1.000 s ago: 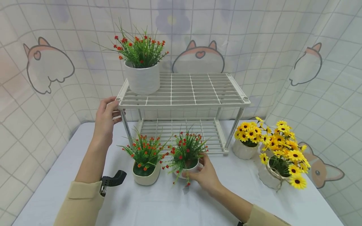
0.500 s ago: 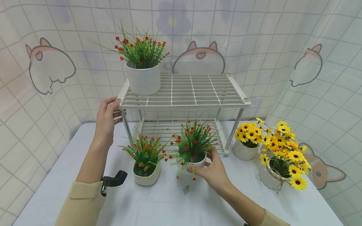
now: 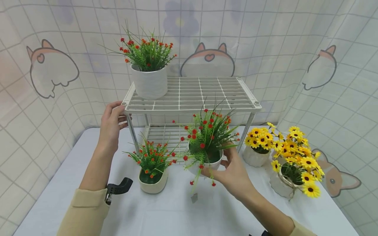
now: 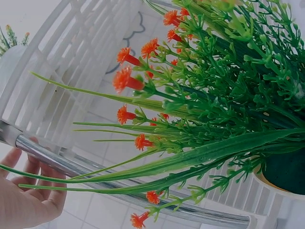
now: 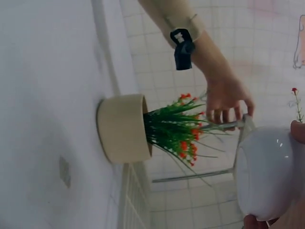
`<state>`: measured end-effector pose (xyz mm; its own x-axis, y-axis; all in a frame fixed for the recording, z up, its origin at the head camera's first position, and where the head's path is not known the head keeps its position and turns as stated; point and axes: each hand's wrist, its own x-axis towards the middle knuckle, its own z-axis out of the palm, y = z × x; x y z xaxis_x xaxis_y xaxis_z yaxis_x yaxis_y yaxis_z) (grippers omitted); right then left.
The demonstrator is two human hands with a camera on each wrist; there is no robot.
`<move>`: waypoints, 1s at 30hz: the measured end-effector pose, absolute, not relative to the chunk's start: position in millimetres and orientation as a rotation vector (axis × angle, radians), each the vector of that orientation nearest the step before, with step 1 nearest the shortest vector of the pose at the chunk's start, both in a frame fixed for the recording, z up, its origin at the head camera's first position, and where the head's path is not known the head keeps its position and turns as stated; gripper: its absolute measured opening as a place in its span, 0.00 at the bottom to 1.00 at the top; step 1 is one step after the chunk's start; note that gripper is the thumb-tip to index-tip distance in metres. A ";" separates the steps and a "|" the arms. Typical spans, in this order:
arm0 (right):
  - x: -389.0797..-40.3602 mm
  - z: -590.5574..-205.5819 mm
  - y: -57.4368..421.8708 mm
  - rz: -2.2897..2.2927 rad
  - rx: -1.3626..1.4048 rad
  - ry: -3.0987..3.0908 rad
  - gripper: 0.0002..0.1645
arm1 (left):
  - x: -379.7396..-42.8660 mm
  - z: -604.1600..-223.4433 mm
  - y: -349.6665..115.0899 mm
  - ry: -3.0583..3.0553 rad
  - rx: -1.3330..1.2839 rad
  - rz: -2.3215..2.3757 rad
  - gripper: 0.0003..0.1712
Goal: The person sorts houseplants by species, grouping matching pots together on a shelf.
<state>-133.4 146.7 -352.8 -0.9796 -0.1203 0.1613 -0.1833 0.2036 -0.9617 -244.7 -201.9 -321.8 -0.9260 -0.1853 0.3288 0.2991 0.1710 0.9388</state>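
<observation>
Head view: a person's right hand (image 3: 231, 172) grasps a red-flowered plant (image 3: 208, 142) by its white pot (image 5: 269, 171), thumb at the near side, above the white tablecloth (image 3: 165, 218) and in front of a two-tier rack (image 3: 206, 94). The left hand (image 3: 111, 123) grips the rack's front left corner, fingers curled about the post. In this view, grass tips cross the upper tier's front edge; open gridwork runs along that tier from a tall pot (image 3: 150, 84) to the right end. A beige pot (image 3: 153, 187) stands to the left, a small yellow-flowered pot (image 3: 256, 158) to the right. The white pot is near upright, mouth up, the plant's long axis rising from base to grass tips.
</observation>
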 end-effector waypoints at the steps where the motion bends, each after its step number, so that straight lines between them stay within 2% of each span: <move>1: -132.9 -348.5 147.6 1.930 0.315 -2.396 0.56 | -244.8 -322.0 -202.0 -2.086 -0.107 -1.805 0.27; 14: -144.5 -287.6 152.6 1.768 0.576 -2.248 0.58 | -246.2 -321.4 -202.4 -2.073 -0.103 -1.821 0.27; 30: -187.6 -243.9 141.6 1.848 0.422 -2.198 0.53 | -246.4 -323.2 -201.6 -2.072 -0.090 -1.818 0.26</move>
<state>-187.6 141.6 -243.9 -0.9299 -0.0661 0.3618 -0.3678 0.1593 -0.9162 -246.4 -201.6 -323.2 -0.9253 -0.1993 0.3226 0.2939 0.1608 0.9422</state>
